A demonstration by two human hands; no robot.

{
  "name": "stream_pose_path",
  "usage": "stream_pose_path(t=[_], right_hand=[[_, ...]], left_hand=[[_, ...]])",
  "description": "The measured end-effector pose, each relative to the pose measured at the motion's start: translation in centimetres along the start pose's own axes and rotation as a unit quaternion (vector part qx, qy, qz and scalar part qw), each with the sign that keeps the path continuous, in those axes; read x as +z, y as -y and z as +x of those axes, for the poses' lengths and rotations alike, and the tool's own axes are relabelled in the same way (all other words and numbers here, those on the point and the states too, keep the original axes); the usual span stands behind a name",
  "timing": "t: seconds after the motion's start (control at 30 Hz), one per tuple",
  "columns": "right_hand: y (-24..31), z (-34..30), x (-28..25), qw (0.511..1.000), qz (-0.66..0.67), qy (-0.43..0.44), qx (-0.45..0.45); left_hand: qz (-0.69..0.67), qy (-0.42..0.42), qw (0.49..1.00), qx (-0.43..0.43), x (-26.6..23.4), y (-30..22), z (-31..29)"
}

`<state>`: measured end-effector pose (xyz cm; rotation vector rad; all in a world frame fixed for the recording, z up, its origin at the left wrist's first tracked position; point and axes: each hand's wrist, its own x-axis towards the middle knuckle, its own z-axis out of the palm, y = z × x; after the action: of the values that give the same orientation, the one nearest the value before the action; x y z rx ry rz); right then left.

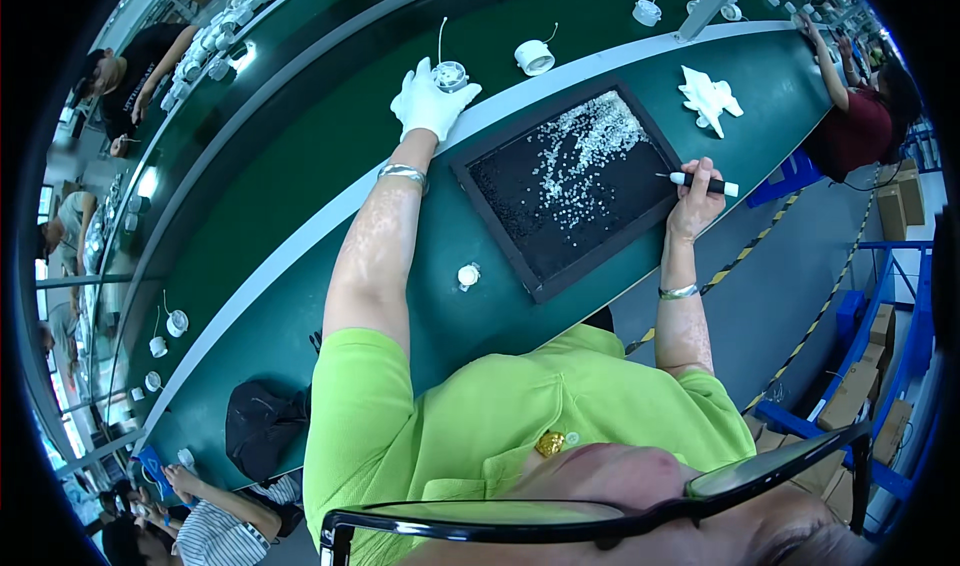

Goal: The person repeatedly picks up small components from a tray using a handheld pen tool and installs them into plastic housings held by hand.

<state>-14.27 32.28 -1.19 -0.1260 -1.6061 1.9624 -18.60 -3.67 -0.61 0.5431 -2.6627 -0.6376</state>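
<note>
In a white glove, my left hand [428,104] reaches to the belt and has its fingers around a round white housing [450,77] with a thin wire standing up from it. My bare right hand [696,202] grips a pen-shaped tool [724,188] with a black and white handle. Its thin tip points left over the right rim of a black tray [522,278]. Many small whitish pieces [590,156] lie scattered in that tray, thickest at its far right corner. Small dark pieces [497,198] are spread along its left side.
A crumpled white glove [709,100] lies right of the tray. A small white round part [468,276] rests on the green bench. Further housings [534,58] sit along the belt. A black cap [262,430] is at the bench's left. Co-workers [862,116] sit at both ends.
</note>
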Motion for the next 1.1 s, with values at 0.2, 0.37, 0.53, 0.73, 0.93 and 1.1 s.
stream_pose_path(t=[0.2, 0.37, 0.53, 0.73, 0.93, 1.1], right_hand=[[0.2, 0.0, 0.3, 1.000, 0.002, -0.012, -0.002], [1.0, 0.3, -0.3, 0.996, 0.083, 0.028, 0.011], [4.0, -1.8, 2.0, 0.973, 0.189, 0.123, 0.042], [6.0, -6.3, 5.7, 0.764, 0.363, 0.287, 0.449], [5.0, -11.1, 8.6, 0.710, 0.339, 0.315, 0.530], [4.7, -12.4, 9.6, 0.730, 0.306, 0.334, 0.512]], left_hand=[[-0.153, 0.001, 0.988, -0.017, -0.6, 0.3, -0.6], [-0.236, -0.038, 0.970, 0.041, -6.6, -1.9, -8.4], [-0.279, -0.006, 0.960, -0.003, -9.4, -1.2, -16.9], [-0.275, 0.048, 0.960, -0.034, -9.8, -0.7, -23.4], [-0.239, 0.044, 0.968, 0.057, -7.6, 0.6, -24.7], [-0.186, 0.033, 0.978, 0.086, -7.9, 0.8, -24.1]])
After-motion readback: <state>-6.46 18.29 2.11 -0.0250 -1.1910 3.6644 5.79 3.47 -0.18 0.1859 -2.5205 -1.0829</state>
